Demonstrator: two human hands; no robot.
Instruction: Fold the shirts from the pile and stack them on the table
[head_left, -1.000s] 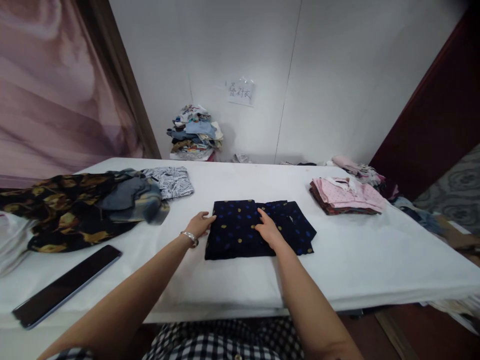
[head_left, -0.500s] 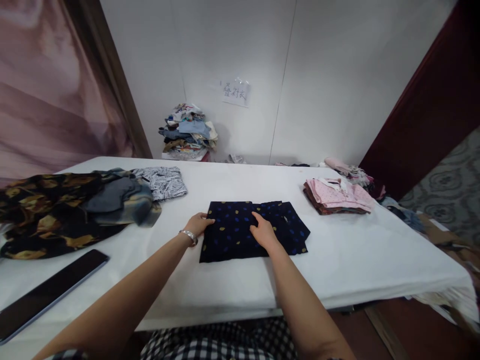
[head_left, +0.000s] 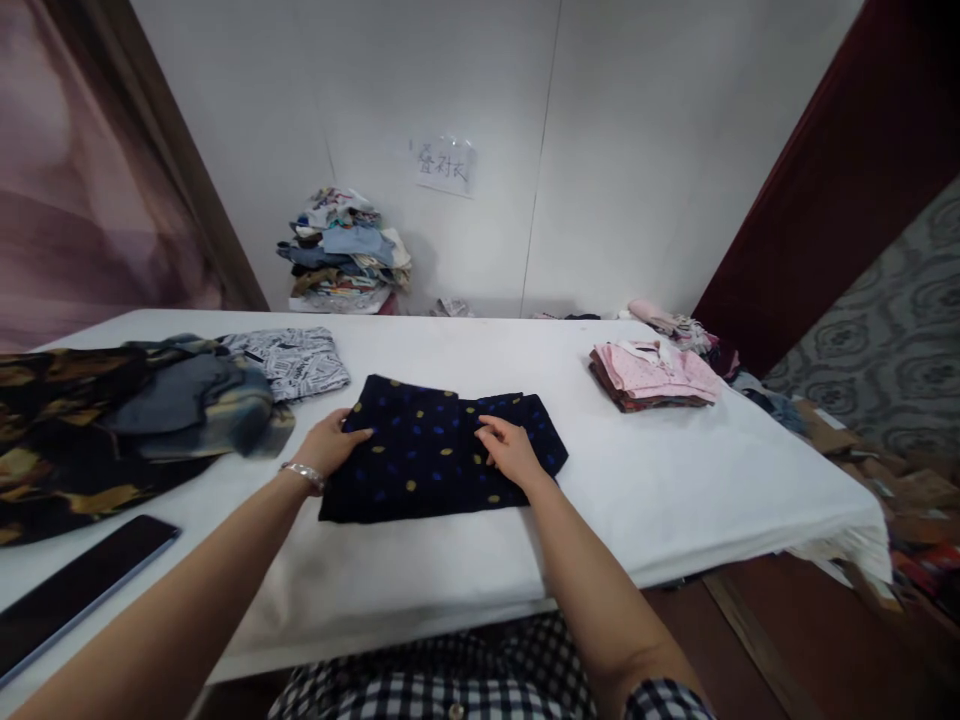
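A dark navy shirt (head_left: 405, 455) with blue and yellow spots lies folded on the white-covered table, its upper edge stepped near the middle. My left hand (head_left: 330, 445), with a silver bracelet at the wrist, grips the shirt's left edge. The thumb is on top there, and the other fingers are hidden under or behind the cloth. Over the right half of the shirt is my right hand (head_left: 510, 450), its fingers loosely bent and apart. Whether its fingertips press on the cloth I cannot tell.
Left are a heap of dark patterned clothes (head_left: 172, 400), a folded black-and-white print garment (head_left: 300, 362) and a phone (head_left: 82, 590). A folded pile topped with pink (head_left: 660, 372) sits right. Behind the table rises a clothes stack (head_left: 345, 250), beside a wall sign (head_left: 445, 165).
The view has turned slightly right. My left hand has drawn the shirt's left edge further left, and the shirt has shifted that way. My right hand's fingers have bent more.
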